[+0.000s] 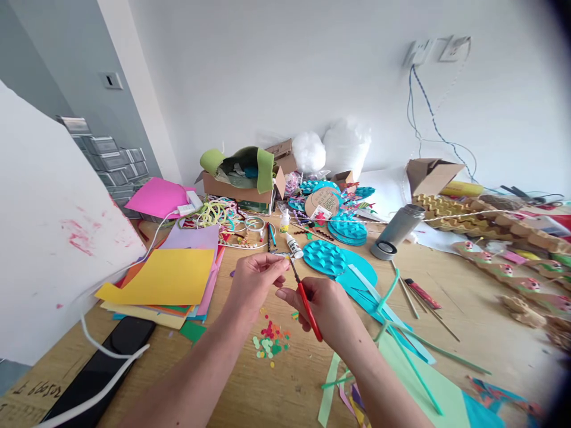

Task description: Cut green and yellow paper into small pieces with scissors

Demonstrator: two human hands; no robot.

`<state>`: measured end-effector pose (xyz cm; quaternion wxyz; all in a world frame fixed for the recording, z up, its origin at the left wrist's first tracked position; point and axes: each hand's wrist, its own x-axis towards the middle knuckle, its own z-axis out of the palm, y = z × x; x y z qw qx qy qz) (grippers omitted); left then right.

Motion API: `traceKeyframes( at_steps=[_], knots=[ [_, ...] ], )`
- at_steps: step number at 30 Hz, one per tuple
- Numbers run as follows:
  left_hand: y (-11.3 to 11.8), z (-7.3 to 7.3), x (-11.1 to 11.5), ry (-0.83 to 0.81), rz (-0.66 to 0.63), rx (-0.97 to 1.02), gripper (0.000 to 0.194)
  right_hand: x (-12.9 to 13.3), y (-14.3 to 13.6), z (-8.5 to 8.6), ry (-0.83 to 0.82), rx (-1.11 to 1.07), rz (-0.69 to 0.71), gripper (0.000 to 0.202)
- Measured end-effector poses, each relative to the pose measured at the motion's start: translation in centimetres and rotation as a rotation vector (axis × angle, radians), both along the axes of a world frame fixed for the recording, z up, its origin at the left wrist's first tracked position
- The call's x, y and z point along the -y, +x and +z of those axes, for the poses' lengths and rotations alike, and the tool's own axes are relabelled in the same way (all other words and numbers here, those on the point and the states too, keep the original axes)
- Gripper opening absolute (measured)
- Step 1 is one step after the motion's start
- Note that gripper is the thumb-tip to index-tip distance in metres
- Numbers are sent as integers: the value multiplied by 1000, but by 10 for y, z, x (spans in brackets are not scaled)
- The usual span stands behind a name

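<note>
My right hand [323, 303] is closed around the red handles of a pair of scissors [307, 309]. The blades point up and away, with their tips at the fingertips of my left hand [256, 274]. Thumb and forefinger of that hand are pinched on a tiny yellow piece of paper [287, 257], mostly hidden by the fingers. Below both hands, small paper dots [270, 342] in red, orange, yellow and green lie scattered on the wooden table [254, 398]. Just beyond the scissor tips a white glue bottle [294, 246] lies tilted.
Stacked coloured paper [167, 276] and a black phone [111, 351] with a white cable are at left. Blue textured discs [325, 257], a grey thermos [398, 232] and green paper strips [414, 362] lie right. A cardboard box [238, 184] and egg trays [486, 226] stand behind.
</note>
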<state>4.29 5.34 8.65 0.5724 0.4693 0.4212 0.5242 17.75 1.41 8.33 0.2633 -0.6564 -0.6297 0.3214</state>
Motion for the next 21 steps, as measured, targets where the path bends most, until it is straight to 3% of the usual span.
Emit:
traceKeyframes(
  at_steps=[5,16,21],
  knots=[
    [-5,3,-2,-16,-12,18,16,1,0,2,-63,-75,18,54],
    [-9,10,-4,17,-42,-38,13,2,1,1,-55,-11,41,54],
    [-9,12,-4,12,-70,-22,12,1,2,-2,-66,-147,87,52]
  ],
)
